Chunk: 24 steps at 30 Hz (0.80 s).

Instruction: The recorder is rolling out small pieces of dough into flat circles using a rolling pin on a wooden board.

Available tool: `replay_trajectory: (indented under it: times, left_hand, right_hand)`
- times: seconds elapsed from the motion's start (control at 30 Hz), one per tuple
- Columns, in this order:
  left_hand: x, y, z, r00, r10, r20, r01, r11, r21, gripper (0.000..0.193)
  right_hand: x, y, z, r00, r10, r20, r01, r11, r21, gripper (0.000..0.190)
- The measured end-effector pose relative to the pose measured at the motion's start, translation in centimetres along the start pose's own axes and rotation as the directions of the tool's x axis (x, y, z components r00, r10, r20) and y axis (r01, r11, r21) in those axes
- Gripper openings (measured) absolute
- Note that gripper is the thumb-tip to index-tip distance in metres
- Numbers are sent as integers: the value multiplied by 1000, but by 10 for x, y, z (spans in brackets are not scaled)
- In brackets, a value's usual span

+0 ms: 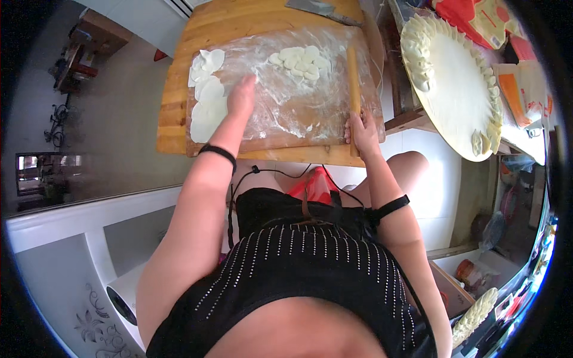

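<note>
My right hand (pixel 365 134) grips the lower part of a wooden rolling pin (pixel 353 85), which lies lengthwise along the right side of a floured wooden board (pixel 286 125). Over the board's left part is my left hand (pixel 241 96), slightly blurred, its fingers pointing to a floury patch; whether it touches the board or holds anything cannot be told. Just left of it, rolled dough wrappers (pixel 208 118) overlap in a column along the board's left edge. A cluster of small flattened dough pieces (pixel 302 62) lies at the upper middle, between my hands.
A cleaver (pixel 322 11) rests on the wooden table (pixel 172 112) beyond the board. To the right, a large round tray (pixel 456 80) carries dumplings around its rim, with packages (pixel 519 94) beside it. A black cable (pixel 277 171) hangs near the table's front edge.
</note>
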<state>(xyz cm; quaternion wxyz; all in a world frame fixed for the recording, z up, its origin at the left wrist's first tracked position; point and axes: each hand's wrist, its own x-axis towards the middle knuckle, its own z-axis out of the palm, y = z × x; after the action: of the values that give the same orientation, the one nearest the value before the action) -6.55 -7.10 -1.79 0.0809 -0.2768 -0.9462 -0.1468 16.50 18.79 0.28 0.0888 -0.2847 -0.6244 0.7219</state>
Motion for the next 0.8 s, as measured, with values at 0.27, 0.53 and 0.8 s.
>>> replay_trajectory:
  times: [0.27, 0.53, 0.8]
  left_hand:
    - [-10, 93, 26, 970, 220, 101, -225, 973, 45, 55]
    - [-55, 115, -6, 966, 248, 73, -196, 886, -419, 64]
    - [-16, 93, -12, 973, 212, 88, -204, 975, -91, 64]
  right_hand:
    - [0, 2, 0, 998, 51, -34, -52, 999, 0, 31]
    - [5, -7, -11, 939, -283, 194, 339, 676, -654, 46]
    - [-13, -24, -11, 787, -257, 561, 607, 162, -778, 48]
